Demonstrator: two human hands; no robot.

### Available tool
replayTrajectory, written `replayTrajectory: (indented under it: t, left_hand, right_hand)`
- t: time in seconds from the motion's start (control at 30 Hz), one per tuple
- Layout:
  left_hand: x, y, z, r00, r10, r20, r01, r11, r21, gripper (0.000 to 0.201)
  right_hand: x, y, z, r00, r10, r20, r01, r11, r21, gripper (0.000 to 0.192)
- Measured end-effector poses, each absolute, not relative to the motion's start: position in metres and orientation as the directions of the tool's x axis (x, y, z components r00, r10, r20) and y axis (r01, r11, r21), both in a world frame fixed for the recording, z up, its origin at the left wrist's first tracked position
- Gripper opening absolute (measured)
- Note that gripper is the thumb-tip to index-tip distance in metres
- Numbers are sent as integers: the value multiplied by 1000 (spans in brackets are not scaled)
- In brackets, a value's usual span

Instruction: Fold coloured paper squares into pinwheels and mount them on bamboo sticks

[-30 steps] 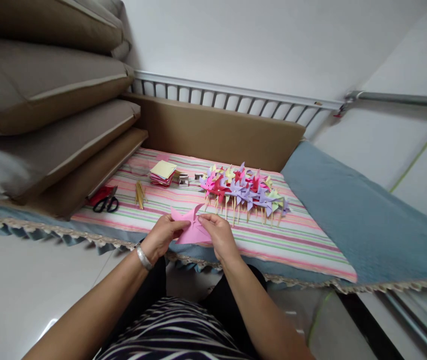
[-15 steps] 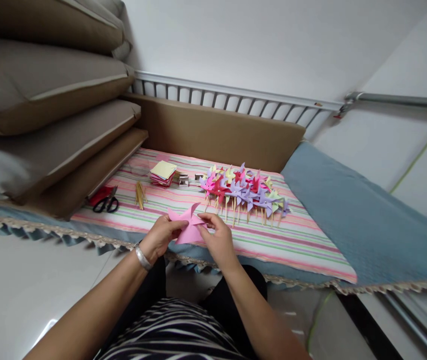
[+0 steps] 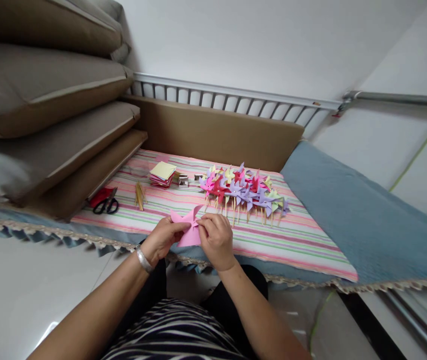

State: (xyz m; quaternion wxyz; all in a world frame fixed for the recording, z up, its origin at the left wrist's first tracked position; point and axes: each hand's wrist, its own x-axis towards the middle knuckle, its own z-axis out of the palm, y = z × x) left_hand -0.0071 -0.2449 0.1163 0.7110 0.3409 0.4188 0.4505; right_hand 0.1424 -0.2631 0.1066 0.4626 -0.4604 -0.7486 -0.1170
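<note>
Item: pink paper pinwheel (image 3: 186, 226), unfinished, held above the striped cloth's (image 3: 303, 240) near edge. My left hand (image 3: 162, 239) pinches its left side; my right hand (image 3: 216, 236) clamps folded tips at ctr. Step, I'd judge: gathering corners. Next needs a stick (image 3: 139, 194), well apart.

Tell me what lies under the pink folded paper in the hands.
Under the pink folded paper, held by the left hand and right hand, lies the striped pink cloth. The part right beneath it is covered.
</note>
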Motion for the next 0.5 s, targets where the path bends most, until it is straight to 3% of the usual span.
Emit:
replayTrajectory:
  t: [0.5]
  left_hand:
    - [-7,-245,115,267,913,-310,-353,392,850,25]
  right_hand:
    - [142,-257,101,-165,567,807,804,551,-223,14]
